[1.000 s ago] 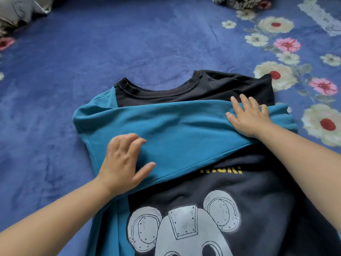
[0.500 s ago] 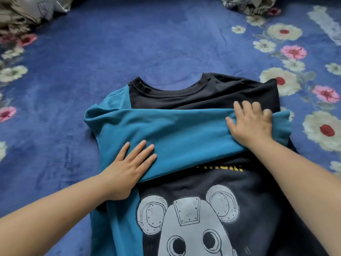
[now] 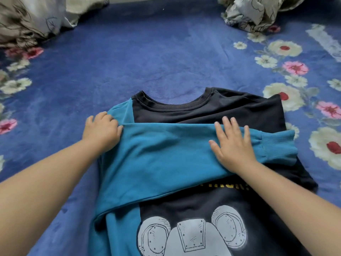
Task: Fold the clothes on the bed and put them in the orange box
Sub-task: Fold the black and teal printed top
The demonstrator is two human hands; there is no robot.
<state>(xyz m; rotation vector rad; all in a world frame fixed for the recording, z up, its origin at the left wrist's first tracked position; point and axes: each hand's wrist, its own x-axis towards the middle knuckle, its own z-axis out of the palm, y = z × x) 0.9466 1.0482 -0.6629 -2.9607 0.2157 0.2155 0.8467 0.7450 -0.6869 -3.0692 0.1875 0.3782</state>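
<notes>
- A dark sweatshirt (image 3: 212, 115) lies flat on the bed (image 3: 166, 58), collar pointing away from the person, spread over the blue flowered bedspread.
- Its teal sleeve (image 3: 166, 156) is folded across the chest from the person's left side to the right, with the ribbed cuff (image 3: 276, 146) reaching the right edge of the garment.
- A pale cartoon print (image 3: 191, 235) shows on the front below the sleeve, and a line of yellow lettering (image 3: 227, 185) is half covered by the sleeve's lower edge.
- The left hand (image 3: 101, 129) sits at the left shoulder of the sweatshirt, where the sleeve fold begins; its fingers are curled against the teal cloth, but whether they pinch the fabric or only press on it cannot be told.
- The right hand (image 3: 232, 143) lies flat on the folded sleeve near the cuff, fingers straight and slightly spread, palm down on the cloth.
- The two hands are well apart, one at each end of the folded sleeve.
- Crumpled patterned fabric (image 3: 258, 12) lies at the far right of the bed, and a similar heap (image 3: 31, 17) at the far left.
</notes>
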